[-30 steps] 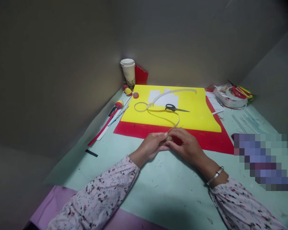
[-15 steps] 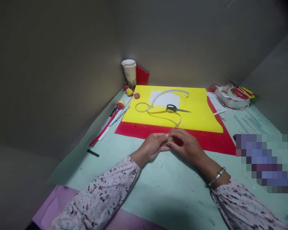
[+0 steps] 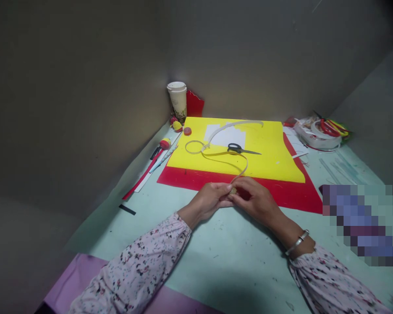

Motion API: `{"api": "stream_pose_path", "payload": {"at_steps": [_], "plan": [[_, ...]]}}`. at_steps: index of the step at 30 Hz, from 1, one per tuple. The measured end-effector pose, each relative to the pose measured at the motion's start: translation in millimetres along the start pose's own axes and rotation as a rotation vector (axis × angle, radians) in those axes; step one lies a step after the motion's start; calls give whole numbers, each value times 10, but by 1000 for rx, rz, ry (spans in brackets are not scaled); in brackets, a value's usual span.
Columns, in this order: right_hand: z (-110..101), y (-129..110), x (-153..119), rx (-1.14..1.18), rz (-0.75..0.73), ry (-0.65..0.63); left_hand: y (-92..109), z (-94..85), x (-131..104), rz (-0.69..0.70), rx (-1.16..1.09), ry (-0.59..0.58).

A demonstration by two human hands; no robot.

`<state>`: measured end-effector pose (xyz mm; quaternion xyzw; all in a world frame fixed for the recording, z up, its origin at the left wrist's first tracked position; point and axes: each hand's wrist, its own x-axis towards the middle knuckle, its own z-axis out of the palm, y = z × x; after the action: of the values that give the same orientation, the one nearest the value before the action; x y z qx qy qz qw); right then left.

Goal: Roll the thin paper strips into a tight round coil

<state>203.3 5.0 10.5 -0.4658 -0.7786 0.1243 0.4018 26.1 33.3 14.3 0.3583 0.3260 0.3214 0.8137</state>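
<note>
Both hands meet above the near edge of the red sheet, around a small yellowish coil (image 3: 233,191) that looks like tightly rolled strip. My left hand (image 3: 211,197) pinches the coil from the left between thumb and fingers. From the right, my right hand (image 3: 257,199), with a silver bangle on its wrist, grips the coil with bent fingers. A narrow pale strip (image 3: 246,163) runs out of the fingers in a curve over the yellow sheet (image 3: 268,144). It leads to a ring-shaped loop (image 3: 194,147) and a long arching end (image 3: 229,125). Fingers partly hide the coil.
Black-handled scissors (image 3: 237,148) lie on the yellow sheet by white paper (image 3: 212,132). A paper cup (image 3: 177,100) stands at the back left corner. Red and white strips (image 3: 144,174) lie left. A clear container (image 3: 319,135) with coils sits at right, near a pixelated patch. Walls enclose the table.
The arching end of the strip has swung slightly outward to the right. Both hands keep nearly the same place and grip on the coil.
</note>
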Motion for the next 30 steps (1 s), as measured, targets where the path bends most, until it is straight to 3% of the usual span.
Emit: {"api": "stream_pose_path", "payload": {"at_steps": [9,18,30], "plan": [[1,-19,-13,19,88,-4,11,-5,13,-7,-54,3],[-24,-7,-10,1,-14,3,19,-10,5,-27,-64,10],[14,13,-37,-23,-7,11,44,19,2,-31,-85,15]]}}
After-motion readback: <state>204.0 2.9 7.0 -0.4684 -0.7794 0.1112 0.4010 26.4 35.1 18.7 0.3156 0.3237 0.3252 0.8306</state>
